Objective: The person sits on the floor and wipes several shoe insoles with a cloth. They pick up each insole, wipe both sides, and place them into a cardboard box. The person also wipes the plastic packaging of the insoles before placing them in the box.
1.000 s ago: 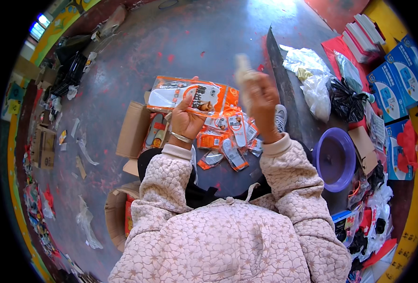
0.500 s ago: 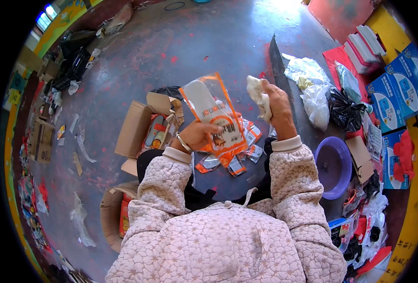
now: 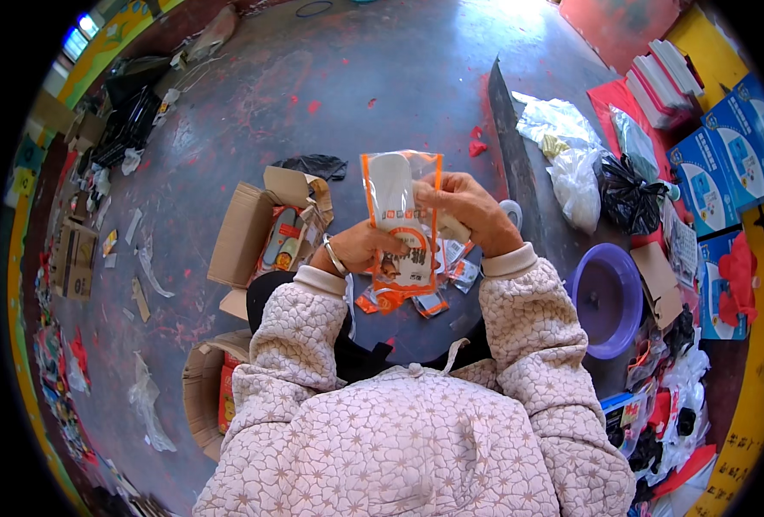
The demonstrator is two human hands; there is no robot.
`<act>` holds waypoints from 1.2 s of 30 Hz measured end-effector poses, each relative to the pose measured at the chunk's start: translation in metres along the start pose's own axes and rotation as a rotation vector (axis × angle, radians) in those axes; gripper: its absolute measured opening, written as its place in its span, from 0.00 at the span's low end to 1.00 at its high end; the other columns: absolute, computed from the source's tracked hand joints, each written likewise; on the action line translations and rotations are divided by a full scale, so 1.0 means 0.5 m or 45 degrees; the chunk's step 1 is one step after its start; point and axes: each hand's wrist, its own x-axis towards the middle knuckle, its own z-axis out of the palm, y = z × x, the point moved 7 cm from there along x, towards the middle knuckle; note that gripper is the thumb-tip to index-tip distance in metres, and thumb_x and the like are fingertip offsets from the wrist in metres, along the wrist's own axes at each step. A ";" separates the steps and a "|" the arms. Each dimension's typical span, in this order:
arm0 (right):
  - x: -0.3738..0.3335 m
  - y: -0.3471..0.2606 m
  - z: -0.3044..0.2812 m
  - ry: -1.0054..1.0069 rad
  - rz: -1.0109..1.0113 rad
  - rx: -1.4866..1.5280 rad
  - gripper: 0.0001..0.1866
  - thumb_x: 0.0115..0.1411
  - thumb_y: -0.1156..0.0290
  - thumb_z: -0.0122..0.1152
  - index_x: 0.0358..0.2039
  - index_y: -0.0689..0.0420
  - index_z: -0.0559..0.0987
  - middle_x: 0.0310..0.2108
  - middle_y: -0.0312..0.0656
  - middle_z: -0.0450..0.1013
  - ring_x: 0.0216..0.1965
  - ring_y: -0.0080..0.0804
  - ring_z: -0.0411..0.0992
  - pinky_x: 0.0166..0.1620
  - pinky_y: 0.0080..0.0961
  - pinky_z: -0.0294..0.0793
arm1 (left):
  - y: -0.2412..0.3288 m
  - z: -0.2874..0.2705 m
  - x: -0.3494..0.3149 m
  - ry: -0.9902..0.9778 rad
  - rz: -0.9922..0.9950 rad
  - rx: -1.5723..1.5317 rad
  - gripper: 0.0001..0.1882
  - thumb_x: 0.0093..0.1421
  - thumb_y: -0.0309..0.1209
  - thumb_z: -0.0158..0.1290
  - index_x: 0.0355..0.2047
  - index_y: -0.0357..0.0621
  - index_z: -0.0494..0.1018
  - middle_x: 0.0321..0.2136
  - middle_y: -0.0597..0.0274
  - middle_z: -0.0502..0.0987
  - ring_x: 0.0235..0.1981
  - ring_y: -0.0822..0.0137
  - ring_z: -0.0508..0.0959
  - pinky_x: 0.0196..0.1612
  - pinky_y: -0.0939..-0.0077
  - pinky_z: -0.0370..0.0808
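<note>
My left hand (image 3: 360,247) pinches the lower left side of a clear plastic packet (image 3: 399,280) with orange edges and orange print. A pale, long flat piece with a rounded end (image 3: 391,177), like an insole, shows through the film. At the packet's upper right side, my right hand (image 3: 472,211) is closed, fingers against or just behind the film. It still grips a whitish cloth (image 3: 453,229), partly hidden by the packet and fingers. Below both hands, several small orange-and-grey packets (image 3: 430,304) lie in a loose pile on the floor.
An opened cardboard box (image 3: 237,233) with packets in it stands left of my hands, a second box (image 3: 199,388) nearer me. On the right are a purple basin (image 3: 607,336), white plastic bags (image 3: 576,194), a black bag (image 3: 632,198) and blue boxes (image 3: 726,164). Litter lies along the left.
My right hand has come down and left with the cloth, from beside the packet to its right edge. The packet has swung from leaning left to nearly upright.
</note>
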 end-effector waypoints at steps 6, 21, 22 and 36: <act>-0.008 -0.025 0.003 0.060 -0.067 0.272 0.14 0.52 0.67 0.58 0.36 0.64 0.74 0.28 0.39 0.73 0.25 0.20 0.70 0.28 0.16 0.71 | -0.002 0.010 0.011 0.050 0.030 -0.081 0.16 0.46 0.22 0.50 0.38 0.34 0.69 0.34 0.53 0.74 0.36 0.62 0.76 0.40 0.70 0.74; -0.042 -0.090 -0.029 0.881 -0.996 -0.797 0.07 0.49 0.77 0.53 0.31 0.60 0.76 0.28 0.40 0.72 0.25 0.29 0.72 0.27 0.25 0.69 | 0.005 -0.026 0.025 -0.088 0.085 -0.690 0.37 0.53 0.58 0.43 0.53 0.41 0.57 0.51 0.53 0.63 0.50 0.58 0.65 0.46 0.57 0.67; -0.049 -0.096 -0.004 0.854 -1.034 -0.983 0.07 0.48 0.78 0.54 0.29 0.60 0.75 0.28 0.41 0.72 0.25 0.31 0.72 0.27 0.26 0.69 | 0.026 0.000 0.017 -0.223 0.194 -0.689 0.38 0.53 0.61 0.40 0.52 0.41 0.57 0.48 0.54 0.65 0.48 0.56 0.67 0.46 0.57 0.68; -0.027 -0.032 0.140 0.288 -1.103 -1.685 0.14 0.42 0.78 0.56 0.33 0.57 0.76 0.39 0.40 0.72 0.31 0.32 0.72 0.30 0.26 0.71 | 0.052 -0.062 0.024 -0.096 0.598 -0.965 0.34 0.57 0.56 0.37 0.51 0.39 0.58 0.46 0.51 0.67 0.46 0.56 0.69 0.49 0.62 0.66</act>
